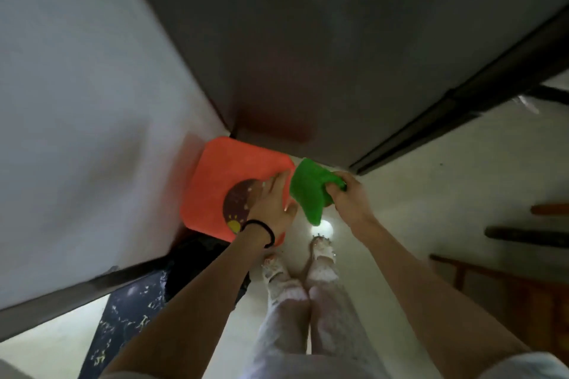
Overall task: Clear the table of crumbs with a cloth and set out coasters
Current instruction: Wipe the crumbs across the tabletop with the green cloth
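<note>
A green cloth (311,189) hangs from my right hand (349,197), which grips it by one bunched end over the floor. My left hand (271,206) holds a round dark brown coaster (238,201) with pale specks and a yellow mark, over an orange square stool top (228,172). My fingers lie along the coaster's right side and hide part of it. The stool stands in a corner where a white wall and a grey surface meet.
A white wall (77,101) fills the left and a grey panel (323,40) the top. My legs and sandalled feet (320,249) stand on the pale floor. A dark patterned object (129,317) lies lower left. Wooden furniture (508,283) stands at right.
</note>
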Demonstrator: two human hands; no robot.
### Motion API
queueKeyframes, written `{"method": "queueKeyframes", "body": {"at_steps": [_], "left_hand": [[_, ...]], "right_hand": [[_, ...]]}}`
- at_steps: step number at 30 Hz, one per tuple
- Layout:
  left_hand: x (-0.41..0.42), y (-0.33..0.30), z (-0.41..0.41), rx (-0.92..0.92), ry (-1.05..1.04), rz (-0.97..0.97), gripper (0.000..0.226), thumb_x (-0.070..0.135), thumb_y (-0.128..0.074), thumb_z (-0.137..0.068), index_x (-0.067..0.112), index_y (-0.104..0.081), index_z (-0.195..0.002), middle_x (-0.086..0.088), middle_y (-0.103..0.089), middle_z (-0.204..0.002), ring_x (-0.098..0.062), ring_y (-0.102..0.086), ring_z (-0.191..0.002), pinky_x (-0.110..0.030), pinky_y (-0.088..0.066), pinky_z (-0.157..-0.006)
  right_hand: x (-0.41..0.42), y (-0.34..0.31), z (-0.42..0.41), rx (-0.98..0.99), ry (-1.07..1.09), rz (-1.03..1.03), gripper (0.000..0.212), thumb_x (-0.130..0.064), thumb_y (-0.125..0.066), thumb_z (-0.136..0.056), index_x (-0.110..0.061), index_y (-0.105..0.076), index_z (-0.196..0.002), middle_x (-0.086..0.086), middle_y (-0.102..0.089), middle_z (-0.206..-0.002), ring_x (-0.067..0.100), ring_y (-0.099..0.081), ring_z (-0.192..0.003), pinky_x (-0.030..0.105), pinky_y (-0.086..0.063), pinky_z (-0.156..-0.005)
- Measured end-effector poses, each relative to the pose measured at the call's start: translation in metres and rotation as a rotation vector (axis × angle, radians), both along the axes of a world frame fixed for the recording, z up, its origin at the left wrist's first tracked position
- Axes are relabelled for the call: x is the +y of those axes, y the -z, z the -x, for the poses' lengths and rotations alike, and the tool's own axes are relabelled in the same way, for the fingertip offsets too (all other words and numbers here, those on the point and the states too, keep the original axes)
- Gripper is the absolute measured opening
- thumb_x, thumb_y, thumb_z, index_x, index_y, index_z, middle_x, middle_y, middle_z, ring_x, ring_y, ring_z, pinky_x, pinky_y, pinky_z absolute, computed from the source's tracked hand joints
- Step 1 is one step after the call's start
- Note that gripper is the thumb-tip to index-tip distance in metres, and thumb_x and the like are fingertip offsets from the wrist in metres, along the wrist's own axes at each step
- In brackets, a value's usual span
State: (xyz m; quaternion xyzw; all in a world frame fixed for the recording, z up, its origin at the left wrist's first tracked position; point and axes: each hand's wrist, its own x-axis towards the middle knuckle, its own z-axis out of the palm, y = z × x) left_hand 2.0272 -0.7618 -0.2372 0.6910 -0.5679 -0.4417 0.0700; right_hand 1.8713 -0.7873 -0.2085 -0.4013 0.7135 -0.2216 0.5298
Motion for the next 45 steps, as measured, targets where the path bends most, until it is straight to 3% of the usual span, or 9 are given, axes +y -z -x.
{"method": "queueKeyframes", "body": {"at_steps": [5,9,14,19,25,27,31,36,45], "left_hand": [[0.004,-0.034,0.082,0.002,0.538,0.148,0.078,0.019,-0.062,-0.082,0.026,-0.020,-0.147,-0.001,-0.014,-0.156,-0.023,-0.011,-0.145,-0.040,-0.016,-0.117],[0.011,-0.038,0.152,0.032,0.744,0.154,0.055,0.027,-0.057,-0.081,0.013,-0.046,-0.133,-0.006,-0.041,-0.142,-0.027,-0.034,-0.134,-0.041,-0.030,-0.109],[0.007,-0.048,0.244,0.170,0.579,0.015,0.029,0.015,-0.060,-0.088,-0.002,-0.060,-0.112,-0.021,-0.055,-0.110,-0.028,-0.053,-0.105,-0.025,-0.036,-0.088],[-0.019,-0.068,0.335,0.401,0.323,-0.209,0.022,0.007,-0.059,-0.089,0.004,-0.051,-0.110,0.001,-0.057,-0.084,-0.012,-0.057,-0.075,-0.010,-0.048,-0.059],[-0.059,-0.075,0.447,0.382,0.276,-0.299,0.009,0.009,-0.050,-0.094,0.016,-0.055,-0.092,-0.003,-0.058,-0.087,-0.017,-0.056,-0.074,-0.014,-0.046,-0.048],[-0.066,-0.077,0.485,0.280,0.361,-0.194,0.018,0.010,-0.048,-0.095,0.007,-0.061,-0.107,-0.008,-0.064,-0.098,-0.023,-0.059,-0.091,-0.018,-0.049,-0.066],[-0.092,-0.091,0.556,0.104,0.566,-0.028,0.031,0.018,-0.050,-0.093,0.006,-0.058,-0.121,-0.016,-0.061,-0.120,-0.028,-0.056,-0.113,-0.029,-0.041,-0.094],[-0.138,-0.103,0.654,0.067,0.712,0.006,0.036,0.023,-0.049,-0.093,0.010,-0.052,-0.127,-0.014,-0.055,-0.130,-0.026,-0.051,-0.120,-0.032,-0.038,-0.099],[-0.198,-0.117,0.858,0.065,1.174,0.034,0.035,0.023,-0.046,-0.095,0.011,-0.051,-0.127,-0.013,-0.055,-0.128,-0.028,-0.052,-0.118,-0.040,-0.040,-0.103]], "right_hand": [[0.055,-0.034,0.083,-0.050,0.135,-0.020,0.014,-0.003,-0.054,-0.089,0.001,-0.059,-0.100,0.002,-0.053,-0.064,0.000,-0.052,-0.047,0.009,-0.038,-0.043],[0.095,-0.046,0.144,-0.198,0.362,-0.039,0.011,-0.013,-0.059,-0.089,-0.004,-0.061,-0.095,0.005,-0.056,-0.072,0.010,-0.052,-0.059,0.021,-0.041,-0.052],[0.120,-0.055,0.216,-0.371,0.565,-0.011,0.032,-0.027,-0.060,-0.087,-0.017,-0.054,-0.117,-0.001,-0.063,-0.110,0.012,-0.059,-0.096,0.034,-0.046,-0.082],[0.100,-0.060,0.291,-0.556,0.629,-0.004,0.024,-0.021,-0.059,-0.087,-0.014,-0.061,-0.109,-0.002,-0.066,-0.101,0.015,-0.060,-0.098,0.036,-0.042,-0.094],[0.055,-0.064,0.389,-0.544,0.961,0.045,0.001,-0.009,-0.056,-0.088,-0.010,-0.056,-0.087,0.004,-0.062,-0.086,0.014,-0.060,-0.076,0.026,-0.050,-0.071],[0.044,-0.071,0.421,-0.453,1.094,0.034,0.001,-0.008,-0.054,-0.089,-0.008,-0.052,-0.089,0.003,-0.058,-0.084,0.014,-0.057,-0.073,0.023,-0.047,-0.061],[0.021,-0.078,0.487,-0.258,1.376,0.056,0.028,-0.009,-0.054,-0.088,0.000,-0.049,-0.114,0.013,-0.056,-0.102,0.026,-0.057,-0.093,0.033,-0.047,-0.080],[-0.003,-0.083,0.573,-0.133,1.570,0.112,0.031,-0.017,-0.053,-0.089,-0.007,-0.046,-0.117,0.013,-0.057,-0.110,0.026,-0.056,-0.099,0.040,-0.047,-0.093],[-0.017,-0.094,0.747,0.045,1.925,0.060,0.032,-0.023,-0.054,-0.089,-0.008,-0.053,-0.117,0.010,-0.060,-0.111,0.022,-0.056,-0.091,0.030,-0.044,-0.079]]}}
